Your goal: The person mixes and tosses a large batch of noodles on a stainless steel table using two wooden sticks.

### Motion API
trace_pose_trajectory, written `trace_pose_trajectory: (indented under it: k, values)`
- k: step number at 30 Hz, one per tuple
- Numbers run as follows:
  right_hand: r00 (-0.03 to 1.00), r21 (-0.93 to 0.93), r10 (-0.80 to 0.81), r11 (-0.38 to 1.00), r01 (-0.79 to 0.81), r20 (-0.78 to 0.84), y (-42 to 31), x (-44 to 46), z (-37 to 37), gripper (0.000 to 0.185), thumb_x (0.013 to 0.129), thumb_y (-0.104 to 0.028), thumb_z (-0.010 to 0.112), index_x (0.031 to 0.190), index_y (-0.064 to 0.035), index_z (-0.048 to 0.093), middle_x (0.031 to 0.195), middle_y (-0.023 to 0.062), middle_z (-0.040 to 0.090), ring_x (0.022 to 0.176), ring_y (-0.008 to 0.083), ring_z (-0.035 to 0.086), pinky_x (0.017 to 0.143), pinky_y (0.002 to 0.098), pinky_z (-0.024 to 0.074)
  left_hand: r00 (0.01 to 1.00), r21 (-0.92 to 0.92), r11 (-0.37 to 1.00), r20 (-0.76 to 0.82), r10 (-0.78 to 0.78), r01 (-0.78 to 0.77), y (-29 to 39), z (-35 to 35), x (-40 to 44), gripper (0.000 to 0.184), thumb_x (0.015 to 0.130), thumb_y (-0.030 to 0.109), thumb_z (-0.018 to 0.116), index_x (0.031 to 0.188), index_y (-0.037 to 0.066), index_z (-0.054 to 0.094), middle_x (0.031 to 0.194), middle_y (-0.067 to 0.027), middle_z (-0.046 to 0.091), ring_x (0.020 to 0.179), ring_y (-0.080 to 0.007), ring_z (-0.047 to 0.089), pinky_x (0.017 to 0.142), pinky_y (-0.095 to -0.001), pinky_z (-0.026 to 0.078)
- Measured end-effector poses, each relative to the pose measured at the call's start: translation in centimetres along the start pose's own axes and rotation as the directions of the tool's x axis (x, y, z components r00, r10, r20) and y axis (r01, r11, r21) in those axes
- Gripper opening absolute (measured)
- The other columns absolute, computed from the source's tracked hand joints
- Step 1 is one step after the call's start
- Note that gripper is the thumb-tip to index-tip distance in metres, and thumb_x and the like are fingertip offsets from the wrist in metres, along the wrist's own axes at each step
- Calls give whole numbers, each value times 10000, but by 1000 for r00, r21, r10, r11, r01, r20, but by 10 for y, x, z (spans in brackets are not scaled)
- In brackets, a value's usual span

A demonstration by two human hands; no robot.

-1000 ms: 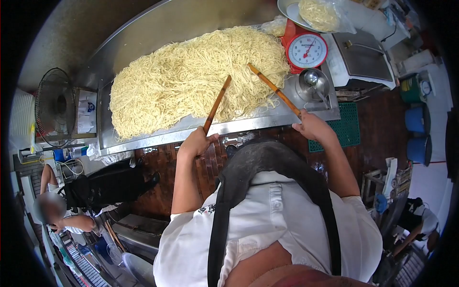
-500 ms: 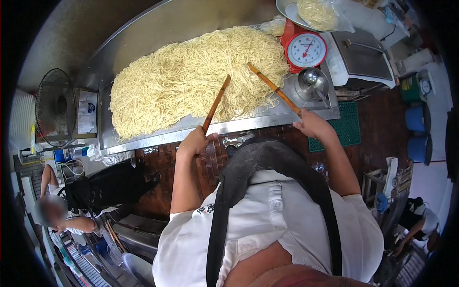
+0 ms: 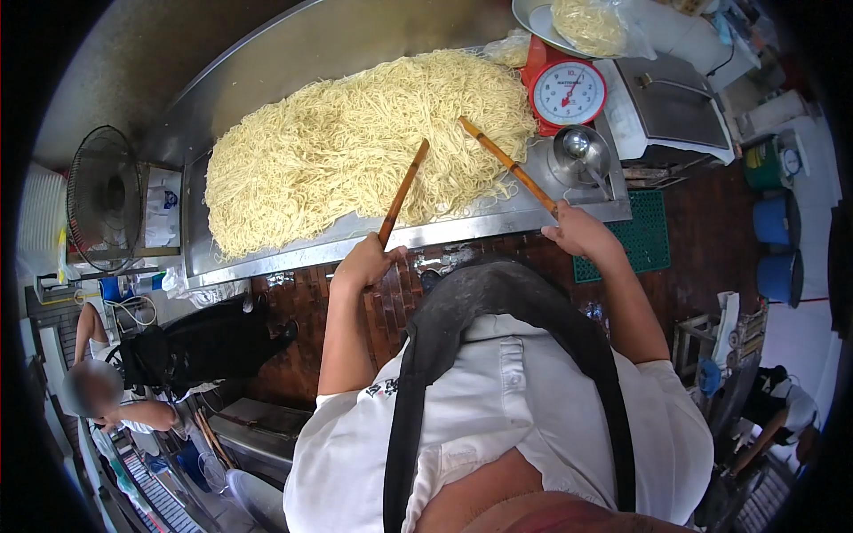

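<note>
A wide heap of pale yellow noodles (image 3: 329, 151) covers most of the steel table (image 3: 293, 266). My left hand (image 3: 364, 259) is closed around the near end of a brown wooden stick (image 3: 404, 194), whose far tip rests at the noodles. In my right hand (image 3: 582, 233) is a second brown stick (image 3: 508, 164) with dark bands, slanting up and left into the heap. The two tips lie close together, apart by a small gap, over the right half of the noodles. What lies under the noodles is hidden.
A red dial scale (image 3: 569, 93) and a metal bowl with a ladle (image 3: 579, 160) stand at the table's right end. A fan (image 3: 105, 200) is at the left. One person (image 3: 160, 364) is at lower left, another (image 3: 782, 413) at far right. A green mat (image 3: 644, 235) covers some floor.
My left hand has shifted very slightly to the right with its stick. The noodles and the right stick look nearly the same.
</note>
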State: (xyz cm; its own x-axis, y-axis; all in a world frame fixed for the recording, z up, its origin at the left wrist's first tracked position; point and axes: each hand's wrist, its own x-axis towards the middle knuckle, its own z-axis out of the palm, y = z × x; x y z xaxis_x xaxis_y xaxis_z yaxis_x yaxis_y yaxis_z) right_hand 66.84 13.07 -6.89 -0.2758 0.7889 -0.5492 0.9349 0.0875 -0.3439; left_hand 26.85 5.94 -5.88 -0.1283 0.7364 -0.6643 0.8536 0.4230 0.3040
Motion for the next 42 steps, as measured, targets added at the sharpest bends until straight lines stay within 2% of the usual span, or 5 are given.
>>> trace_pose_trajectory:
  k: [17,28,33,39,42]
  values:
    - [999,16,29,999,-29,30,-10,-6,-6,606,952,-344,661,1312,99,455,1167,313,649,1120,439,633,956,487,514,1000,-8,1000,9,-21,21,7,1,-4,707,927,528,676,1213,-105,541,1079,-312,684,1001,-421,690,843,-479,529]
    - [964,-84,-252,966,245,-83,70,-57,-62,472,971,-279,617,1336,0,508,1198,263,650,1157,426,597,996,483,477,998,-291,956,64,-19,37,-79,-34,-62,431,925,253,731,1244,4,584,803,-88,627,575,-182,568,503,-335,438]
    - [998,-142,45,988,-52,-48,25,-128,-165,417,945,-228,645,1300,-62,502,997,242,651,1024,443,609,871,517,472,988,-483,863,27,-154,148,-110,-89,-124,377,912,170,731,1222,14,585,776,-35,590,581,-139,532,520,-312,430]
    - [977,-222,-204,957,185,-62,30,106,-101,363,931,-171,558,1242,16,538,1077,268,671,1009,448,646,848,524,501,975,-3,996,-208,83,-85,-101,-43,13,453,930,289,685,1192,-67,588,1022,-284,687,1007,-416,670,882,-459,510]
    - [910,-188,-360,927,325,-205,-12,286,-17,294,898,-96,530,1143,55,590,923,280,694,859,444,689,730,527,537,925,-102,979,-357,127,-174,-79,16,169,472,940,342,674,1130,-82,592,870,-250,688,818,-383,695,725,-447,537]
